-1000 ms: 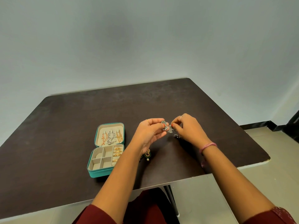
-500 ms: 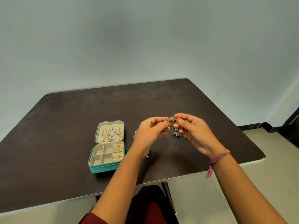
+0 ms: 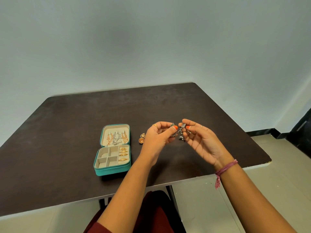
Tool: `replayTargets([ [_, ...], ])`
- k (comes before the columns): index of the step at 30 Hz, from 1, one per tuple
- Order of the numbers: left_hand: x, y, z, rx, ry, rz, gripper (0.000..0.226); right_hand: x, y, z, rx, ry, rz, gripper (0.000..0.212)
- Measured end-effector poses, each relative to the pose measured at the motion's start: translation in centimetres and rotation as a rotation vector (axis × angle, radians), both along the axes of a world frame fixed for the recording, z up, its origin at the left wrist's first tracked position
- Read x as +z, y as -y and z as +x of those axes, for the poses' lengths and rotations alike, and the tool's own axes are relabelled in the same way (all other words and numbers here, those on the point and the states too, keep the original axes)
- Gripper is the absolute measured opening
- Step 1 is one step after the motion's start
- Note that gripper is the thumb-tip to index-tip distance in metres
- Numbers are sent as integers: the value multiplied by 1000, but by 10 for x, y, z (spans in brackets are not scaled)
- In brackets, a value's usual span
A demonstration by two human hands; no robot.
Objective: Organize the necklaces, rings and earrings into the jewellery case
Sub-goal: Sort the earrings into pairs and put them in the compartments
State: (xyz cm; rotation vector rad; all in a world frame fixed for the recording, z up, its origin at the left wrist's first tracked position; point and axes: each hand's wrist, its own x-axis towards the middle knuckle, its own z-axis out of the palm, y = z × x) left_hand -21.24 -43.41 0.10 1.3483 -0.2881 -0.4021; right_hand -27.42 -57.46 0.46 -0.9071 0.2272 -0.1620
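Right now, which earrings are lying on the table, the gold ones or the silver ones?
The gold earrings, just right of the jewellery case. The silver earrings are up in the air, pinched between the left hand and right hand.

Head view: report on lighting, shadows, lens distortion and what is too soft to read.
Head view: soft, even light, no glare on the dark table; faint shadows under the forearms; wide-angle lens bows the table edges; the jewellery case is crisp, but the silver earrings pinched by the left hand and right hand are too small to resolve.

Soft even light, wide-angle edge distortion
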Motion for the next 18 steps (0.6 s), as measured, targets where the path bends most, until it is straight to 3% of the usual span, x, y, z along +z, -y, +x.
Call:
replayTargets([
  [3, 2, -3, -1, -43, -64, -23, 16, 0, -1, -3, 9, 15, 22, 21],
  [7, 4, -7, -4, -133, -124, -24, 17, 0, 0, -5, 38, 27, -125, 27],
  [11, 4, -11, -5, -117, -114, -16, 17, 0, -1, -6, 36, 24, -269, 28],
  [18, 1, -14, -7, -75, -123, -61, 20, -3, -4, -7, -16, 61, -343, 24],
])
